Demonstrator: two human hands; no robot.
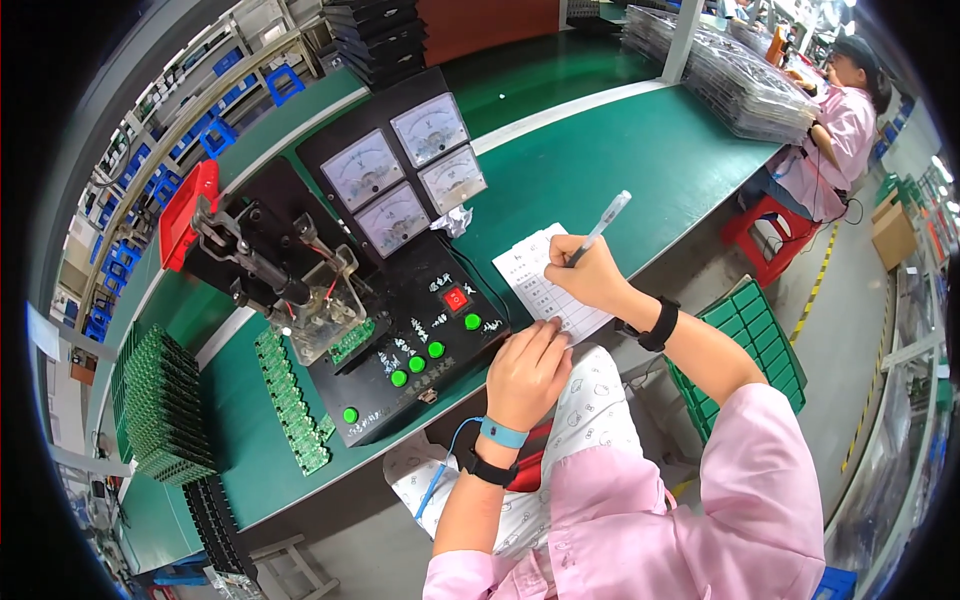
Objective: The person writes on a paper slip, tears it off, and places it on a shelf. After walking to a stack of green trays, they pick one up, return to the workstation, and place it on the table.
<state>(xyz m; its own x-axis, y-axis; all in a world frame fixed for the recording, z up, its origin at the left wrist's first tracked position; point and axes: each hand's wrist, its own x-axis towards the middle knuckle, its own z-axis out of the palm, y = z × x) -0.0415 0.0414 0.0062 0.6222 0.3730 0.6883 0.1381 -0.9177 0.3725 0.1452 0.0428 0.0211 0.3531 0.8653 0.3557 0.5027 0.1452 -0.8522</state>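
Observation:
My right hand [588,275] is closed around a pen [608,218] with a clear barrel, angled over a sheet of paper [527,262] printed with a table. The sheet lies at the front edge of the green bench; the pen's tip is hidden by my hand. Across the lower end of the paper rests my left hand [528,372], its fingers laid together and slightly bent. A blue wrist strap [503,432] with a cord and a black band circle my left wrist. Left of the paper stands a black test box [430,345] with green buttons, a red switch and several dial meters [428,130].
A clamp fixture [325,310] holds a green circuit board. Beside it lies a strip of boards [290,400], with upright boards [165,400] racked farther left. Stacked clear trays [745,95] stand at the far right, near a seated co-worker [835,150]. A green crate [745,345] sits below the bench.

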